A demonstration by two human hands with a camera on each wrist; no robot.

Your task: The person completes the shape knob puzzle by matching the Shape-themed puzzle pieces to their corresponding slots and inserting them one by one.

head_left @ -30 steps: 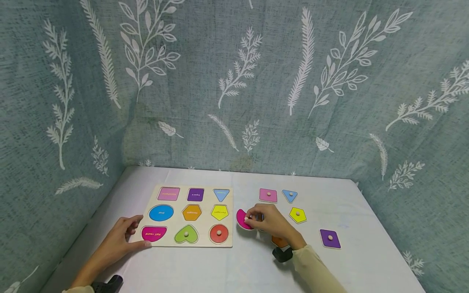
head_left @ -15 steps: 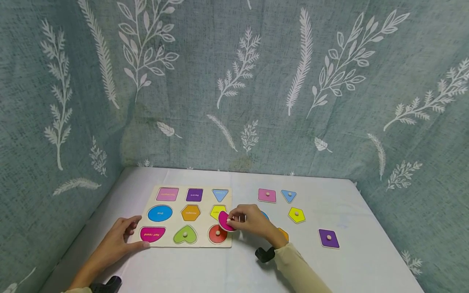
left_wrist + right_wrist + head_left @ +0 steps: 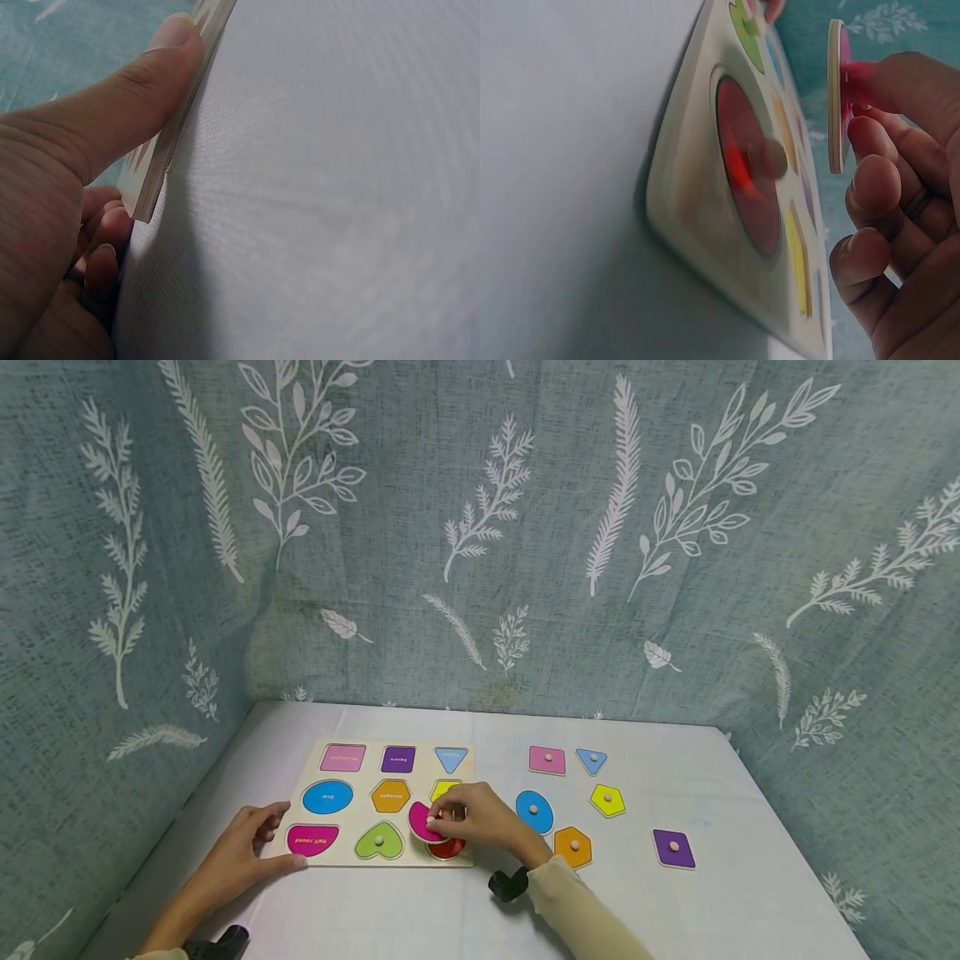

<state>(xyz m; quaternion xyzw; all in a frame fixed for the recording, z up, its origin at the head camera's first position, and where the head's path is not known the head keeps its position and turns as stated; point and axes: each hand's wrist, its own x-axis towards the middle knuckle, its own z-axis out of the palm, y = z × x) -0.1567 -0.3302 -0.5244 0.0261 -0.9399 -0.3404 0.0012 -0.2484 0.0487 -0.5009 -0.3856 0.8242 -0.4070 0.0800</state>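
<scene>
My right hand (image 3: 474,814) pinches the knob of a magenta half-round puzzle piece (image 3: 422,823). It holds the piece tilted above the wooden shape board (image 3: 345,862), over the red circle (image 3: 447,849) and right of the green heart (image 3: 371,846), both seated in their slots. In the right wrist view the held piece (image 3: 835,97) is edge-on, apart from the board. My left hand (image 3: 247,843) holds the board's near left corner, thumb (image 3: 142,90) along the near edge and fingers curled at the left side. The half-round slot (image 3: 312,840) beside it shows its printed magenta base.
Right of the board lie knobbed pieces: pink rectangle (image 3: 547,763), blue triangle (image 3: 592,763), yellow pentagon (image 3: 607,805), blue oval (image 3: 534,820), orange hexagon (image 3: 572,853) and purple square (image 3: 667,857). The white-covered table (image 3: 480,910) meets leaf-patterned cloth (image 3: 420,685) behind and at the sides.
My right hand has carried the half-round piece leftward from the table to over the board, uncovering the oval and hexagon. My left hand has stayed at the board's corner.
</scene>
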